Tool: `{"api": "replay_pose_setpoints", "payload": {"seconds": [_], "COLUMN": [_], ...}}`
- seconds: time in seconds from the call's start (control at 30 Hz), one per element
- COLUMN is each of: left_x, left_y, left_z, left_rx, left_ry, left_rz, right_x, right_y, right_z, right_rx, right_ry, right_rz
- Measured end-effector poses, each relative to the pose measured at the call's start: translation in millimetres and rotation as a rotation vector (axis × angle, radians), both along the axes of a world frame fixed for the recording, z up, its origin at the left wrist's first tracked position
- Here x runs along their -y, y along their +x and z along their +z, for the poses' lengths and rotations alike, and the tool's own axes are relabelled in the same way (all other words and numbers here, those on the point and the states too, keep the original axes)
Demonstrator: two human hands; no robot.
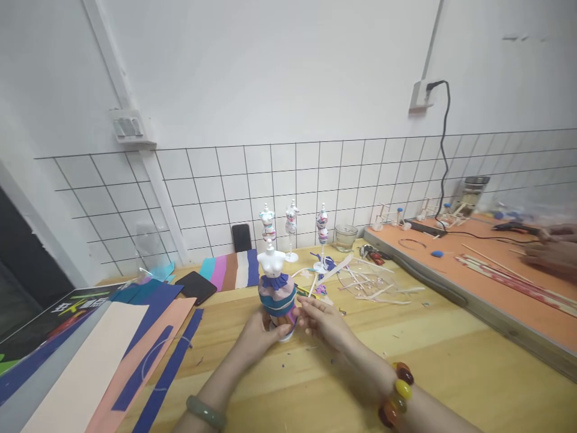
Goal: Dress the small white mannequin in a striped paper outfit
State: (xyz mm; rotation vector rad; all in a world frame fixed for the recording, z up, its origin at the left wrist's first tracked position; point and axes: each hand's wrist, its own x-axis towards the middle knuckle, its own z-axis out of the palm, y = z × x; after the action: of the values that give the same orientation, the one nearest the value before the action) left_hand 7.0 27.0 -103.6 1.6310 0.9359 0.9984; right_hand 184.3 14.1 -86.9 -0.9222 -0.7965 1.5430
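Observation:
A small white mannequin doll [273,282] stands on the wooden table [442,373], dressed in a layered skirt of blue, pink and teal paper. My left hand [258,334] pinches the skirt's lower left edge near the base. My right hand [321,320] holds the skirt's right side with closed fingers. A green bangle is on my left wrist, and an amber bead bracelet on my right.
Three more dressed mannequins [292,222] stand by the tiled wall, with a black phone [241,237], a glass jar [345,237] and paper scraps [369,282]. Coloured paper sheets [112,355] lie at left. Another person's hand [552,252] works on the orange mat [496,282] at right.

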Motion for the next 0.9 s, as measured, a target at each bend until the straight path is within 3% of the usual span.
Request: {"api": "replay_pose_setpoints", "payload": {"seconds": [0.2, 0.4, 0.63, 0.77, 0.9], "left_x": [-2, -4, -12, -9, -7], "left_y": [-3, -22, -34, -16, 5], "left_z": [3.1, 29.3, 66.2, 92.5, 107.5], "left_rx": [0.014, -0.010, 0.033, 0.152, 0.234], "left_ry": [-0.032, -0.043, 0.120, 0.232, 0.199], "left_rz": [-0.045, -0.106, 0.194, 0.243, 0.221], "right_x": [-2, -5, -9, -9, -9], "right_y": [-15, -17, -20, -21, -21], "right_z": [-3.7, -4.7, -11.3, -14.6, -15.5], "right_rx": [-0.237, -0.406, -0.506, -0.514, -0.508], "right_ry": [-0.134, -0.101, -0.020, 0.009, 0.026], "right_rz": [0.105, 0.161, 0.239, 0.265, 0.280]}}
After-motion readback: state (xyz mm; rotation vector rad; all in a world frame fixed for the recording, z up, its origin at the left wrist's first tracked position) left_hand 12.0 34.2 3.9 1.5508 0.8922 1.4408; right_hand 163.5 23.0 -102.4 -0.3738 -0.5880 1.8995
